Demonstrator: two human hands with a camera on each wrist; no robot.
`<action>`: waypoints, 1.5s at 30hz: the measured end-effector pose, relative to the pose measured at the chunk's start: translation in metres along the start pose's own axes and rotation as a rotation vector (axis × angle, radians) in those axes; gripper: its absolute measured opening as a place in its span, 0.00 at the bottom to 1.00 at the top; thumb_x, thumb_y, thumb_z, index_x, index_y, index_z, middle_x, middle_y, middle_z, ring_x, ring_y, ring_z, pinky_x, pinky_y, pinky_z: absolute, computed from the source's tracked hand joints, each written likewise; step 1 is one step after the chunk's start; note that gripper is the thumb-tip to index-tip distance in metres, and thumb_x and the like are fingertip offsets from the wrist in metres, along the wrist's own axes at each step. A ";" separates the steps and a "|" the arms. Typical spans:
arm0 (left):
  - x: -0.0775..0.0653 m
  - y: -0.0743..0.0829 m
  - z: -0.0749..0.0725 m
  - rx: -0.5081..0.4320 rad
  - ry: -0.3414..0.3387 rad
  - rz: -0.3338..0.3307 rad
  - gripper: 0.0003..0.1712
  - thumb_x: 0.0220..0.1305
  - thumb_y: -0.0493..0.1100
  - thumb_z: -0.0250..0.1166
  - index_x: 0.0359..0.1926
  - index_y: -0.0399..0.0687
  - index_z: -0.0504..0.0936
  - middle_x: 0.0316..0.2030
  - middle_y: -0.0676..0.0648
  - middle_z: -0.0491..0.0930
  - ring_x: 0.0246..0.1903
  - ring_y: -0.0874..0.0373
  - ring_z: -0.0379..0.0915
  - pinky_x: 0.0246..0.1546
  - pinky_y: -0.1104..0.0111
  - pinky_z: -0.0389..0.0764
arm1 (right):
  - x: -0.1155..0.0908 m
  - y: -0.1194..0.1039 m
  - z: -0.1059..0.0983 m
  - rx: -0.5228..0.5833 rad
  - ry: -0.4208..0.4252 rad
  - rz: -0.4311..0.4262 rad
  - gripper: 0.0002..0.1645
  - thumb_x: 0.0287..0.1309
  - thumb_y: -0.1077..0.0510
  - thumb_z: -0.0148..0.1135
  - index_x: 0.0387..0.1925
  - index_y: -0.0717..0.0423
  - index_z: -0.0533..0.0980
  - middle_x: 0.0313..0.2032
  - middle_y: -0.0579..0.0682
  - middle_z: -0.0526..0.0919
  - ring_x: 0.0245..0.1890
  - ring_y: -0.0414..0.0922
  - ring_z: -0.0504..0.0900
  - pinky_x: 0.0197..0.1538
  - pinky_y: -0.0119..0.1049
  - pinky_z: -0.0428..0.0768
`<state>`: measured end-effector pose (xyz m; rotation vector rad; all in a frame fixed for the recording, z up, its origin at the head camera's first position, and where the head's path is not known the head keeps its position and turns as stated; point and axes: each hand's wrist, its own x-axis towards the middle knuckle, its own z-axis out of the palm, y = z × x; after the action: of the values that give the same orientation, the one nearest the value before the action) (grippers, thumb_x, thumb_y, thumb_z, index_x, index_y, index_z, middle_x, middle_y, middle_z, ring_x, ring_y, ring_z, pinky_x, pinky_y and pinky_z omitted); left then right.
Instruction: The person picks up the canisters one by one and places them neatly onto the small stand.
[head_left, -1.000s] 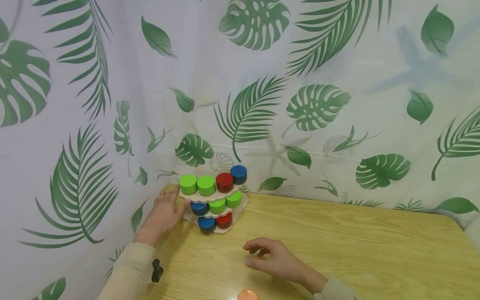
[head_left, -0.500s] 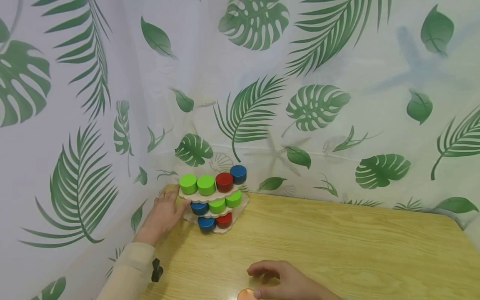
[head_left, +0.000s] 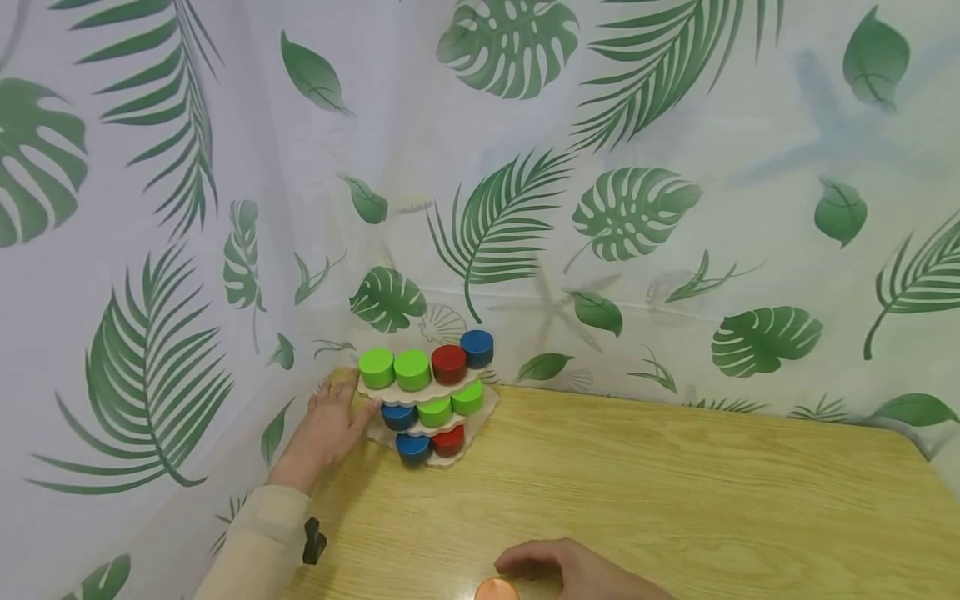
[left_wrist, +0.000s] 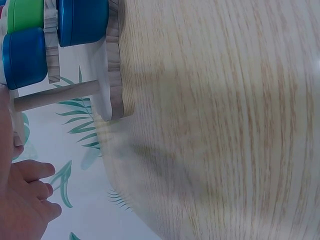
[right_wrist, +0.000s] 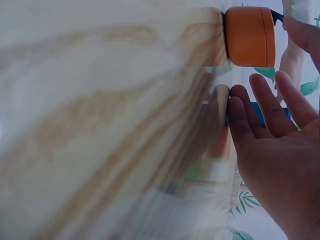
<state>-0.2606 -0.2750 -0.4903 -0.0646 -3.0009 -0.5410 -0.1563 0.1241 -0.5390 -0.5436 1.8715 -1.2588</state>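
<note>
A tiered wooden stand (head_left: 480, 410) with scalloped edges carries several round blocks: green (head_left: 413, 371), red (head_left: 449, 365) and blue (head_left: 413, 449). My left hand (head_left: 330, 429) grips its left side at the top tier, thumb in front. In the left wrist view the other fingers (left_wrist: 37, 172) of that hand reach past the tier's edge. An orange round block (right_wrist: 248, 36) sits on the table near the bottom edge of the head view. Just right of it is my right hand (head_left: 585, 575), fingers loosely bent and nothing held. The right wrist view shows its palm beside the block.
The wood-grain table (head_left: 675, 492) extends to the right of the stand. A white curtain (head_left: 645, 125) printed with green leaves rises behind it and along the left side. A black clip-like piece (head_left: 314, 540) is at the left sleeve.
My right hand has come down and slightly right, toward the near edge beside the orange block; its thumb overlapped the block half a second ago. The left hand and stand have stayed put.
</note>
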 end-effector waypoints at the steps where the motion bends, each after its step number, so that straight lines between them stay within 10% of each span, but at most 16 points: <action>1: 0.000 0.000 0.000 0.000 0.001 -0.001 0.49 0.81 0.70 0.41 0.84 0.38 0.50 0.78 0.24 0.57 0.79 0.23 0.44 0.79 0.33 0.50 | 0.000 0.000 0.000 -0.012 -0.005 -0.007 0.27 0.64 0.44 0.75 0.64 0.36 0.80 0.62 0.40 0.83 0.63 0.47 0.77 0.73 0.65 0.69; 29: 0.000 0.005 0.001 0.003 0.006 -0.014 0.50 0.81 0.71 0.41 0.84 0.38 0.50 0.78 0.26 0.58 0.79 0.23 0.46 0.80 0.35 0.49 | 0.006 0.008 -0.007 -0.078 -0.071 -0.170 0.27 0.67 0.47 0.73 0.66 0.38 0.80 0.60 0.38 0.83 0.57 0.35 0.77 0.64 0.33 0.71; 45: 0.002 0.006 0.003 0.005 0.012 -0.025 0.50 0.81 0.71 0.41 0.84 0.38 0.50 0.76 0.24 0.60 0.78 0.21 0.46 0.78 0.33 0.52 | 0.012 0.005 -0.009 -0.053 -0.024 -0.066 0.27 0.62 0.47 0.77 0.61 0.38 0.80 0.57 0.40 0.85 0.56 0.44 0.80 0.67 0.45 0.77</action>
<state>-0.2621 -0.2687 -0.4909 -0.0239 -2.9956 -0.5337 -0.1703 0.1225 -0.5465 -0.6506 1.8852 -1.2420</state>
